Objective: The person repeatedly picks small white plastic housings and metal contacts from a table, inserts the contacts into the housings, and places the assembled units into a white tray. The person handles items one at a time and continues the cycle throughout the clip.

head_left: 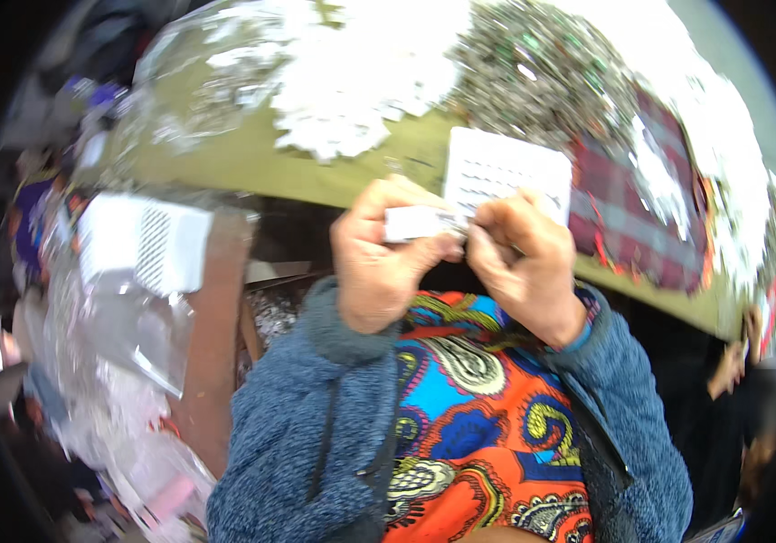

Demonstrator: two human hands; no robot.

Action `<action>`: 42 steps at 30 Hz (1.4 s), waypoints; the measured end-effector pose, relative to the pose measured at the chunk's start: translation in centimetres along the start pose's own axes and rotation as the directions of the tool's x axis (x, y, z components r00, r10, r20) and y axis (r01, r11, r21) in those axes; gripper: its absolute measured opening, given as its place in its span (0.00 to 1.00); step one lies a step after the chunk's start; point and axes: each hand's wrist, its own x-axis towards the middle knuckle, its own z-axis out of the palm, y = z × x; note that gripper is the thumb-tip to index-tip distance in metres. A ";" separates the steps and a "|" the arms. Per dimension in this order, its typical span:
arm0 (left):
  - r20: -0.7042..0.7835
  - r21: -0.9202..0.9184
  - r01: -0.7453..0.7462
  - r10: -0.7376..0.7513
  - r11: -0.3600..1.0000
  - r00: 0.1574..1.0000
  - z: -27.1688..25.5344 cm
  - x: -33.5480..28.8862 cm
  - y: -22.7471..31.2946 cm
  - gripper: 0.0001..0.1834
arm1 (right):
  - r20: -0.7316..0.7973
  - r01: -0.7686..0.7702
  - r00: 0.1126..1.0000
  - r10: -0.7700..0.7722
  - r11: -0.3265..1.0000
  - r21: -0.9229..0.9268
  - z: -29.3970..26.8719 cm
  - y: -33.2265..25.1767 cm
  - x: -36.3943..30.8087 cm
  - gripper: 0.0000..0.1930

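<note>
My left hand (374,267) pinches a small white card (411,223) between thumb and fingers, above my lap near the table's front edge. My right hand (528,262) is closed at the card's right end, its thumb and forefinger pressed together. Whatever those fingertips grip is too small and blurred to name. Behind my right hand, a white sheet with rows of small dark marks (496,154) lies at the table edge, partly covered by the fingers.
On the olive table (252,163) lie a heap of white pieces (343,100), a pile of small shiny metallic pieces (546,77) and a plaid cloth (628,195). To the left, white patterned cards (139,240) and clear plastic bags (139,330) cover a surface. Another person's hand (729,366) shows at right.
</note>
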 end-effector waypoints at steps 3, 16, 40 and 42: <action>-0.046 0.038 -0.003 0.005 0.999 0.999 0.0 -0.7 1.3 0.11 | 0.090 -0.217 0.975 0.205 0.963 0.157 0.4 -1.5 -0.1 0.04; -0.276 -0.195 -0.124 0.067 0.973 0.959 0.9 -4.7 3.4 0.11 | 0.308 -0.277 0.944 0.116 0.783 0.557 2.0 -3.6 0.1 0.07; -0.064 -0.684 0.204 -0.335 0.701 0.940 -2.2 -5.9 2.1 0.12 | 0.409 -0.433 0.881 0.235 0.749 0.501 3.6 -4.9 -0.8 0.11; -0.006 -0.678 0.244 -0.338 0.693 0.941 -2.6 -5.8 1.6 0.10 | 0.397 -0.388 0.897 0.193 0.775 0.498 3.3 -3.9 -1.0 0.11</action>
